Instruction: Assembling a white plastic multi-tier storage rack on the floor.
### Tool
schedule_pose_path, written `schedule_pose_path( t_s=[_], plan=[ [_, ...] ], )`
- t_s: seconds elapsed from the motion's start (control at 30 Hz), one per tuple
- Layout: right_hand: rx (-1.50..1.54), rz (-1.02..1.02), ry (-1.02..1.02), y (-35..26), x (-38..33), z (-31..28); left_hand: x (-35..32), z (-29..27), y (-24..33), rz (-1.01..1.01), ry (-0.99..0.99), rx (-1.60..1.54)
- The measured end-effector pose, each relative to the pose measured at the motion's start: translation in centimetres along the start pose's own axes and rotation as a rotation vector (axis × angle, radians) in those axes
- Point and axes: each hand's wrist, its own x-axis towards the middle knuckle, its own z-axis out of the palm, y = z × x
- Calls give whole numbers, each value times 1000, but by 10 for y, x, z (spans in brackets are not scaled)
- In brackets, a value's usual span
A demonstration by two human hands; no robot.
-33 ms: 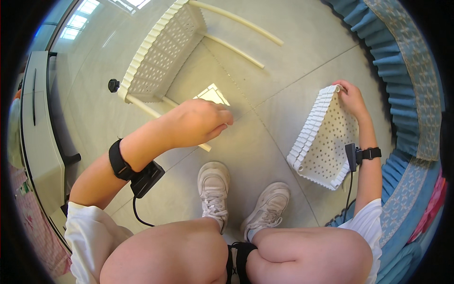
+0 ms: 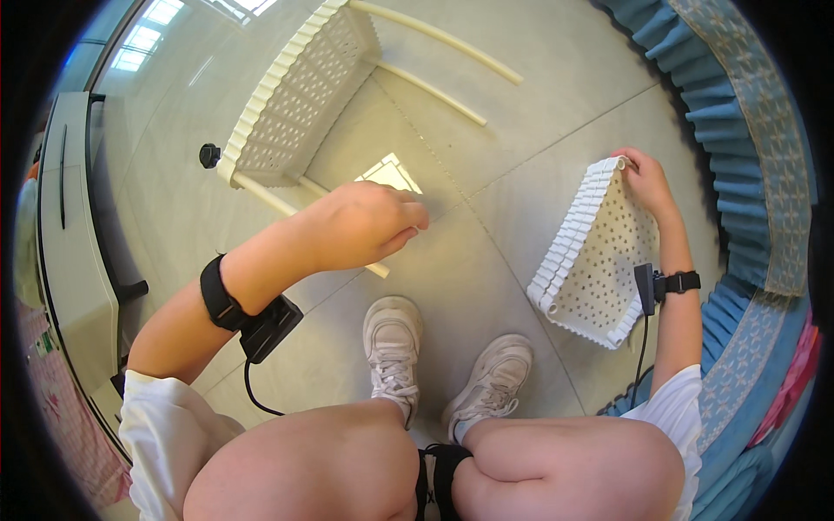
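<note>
At the right, my right hand (image 2: 651, 187) is closed on the upper corner of a white plastic basket shelf (image 2: 599, 278) with star-shaped holes and a ribbed rim. The shelf is tilted. My left hand (image 2: 369, 224) hovers over the floor left of centre, its fingers curled and pressed together; whatever they hold, if anything, is hidden. Beyond that hand lies a cream rack section (image 2: 304, 95), a perforated basket shelf on its side with several tubes (image 2: 439, 39) sticking out. A small black caster (image 2: 209, 156) is at its left corner. My left forearm covers part of one tube.
Pale tiles (image 2: 556, 200) make up the floor. A white cabinet (image 2: 74, 252) stands along the left, and a blue ruffled bed skirt (image 2: 730, 130) hangs along the right. My shoes (image 2: 393, 347) are near the middle. Straps with black devices (image 2: 269, 328) and cables sit on both forearms.
</note>
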Motion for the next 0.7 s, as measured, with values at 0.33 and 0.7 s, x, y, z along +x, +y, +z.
schedule_pose_path(
  t_s=[0.33,0.7],
  plan=[
    [-9,-34,-18,-11,-4,3,-4,5,-8,37,79,-9],
    [5,-56,-22,-16,-6,0,-2,3,-6,-27,-4,11]
  ],
)
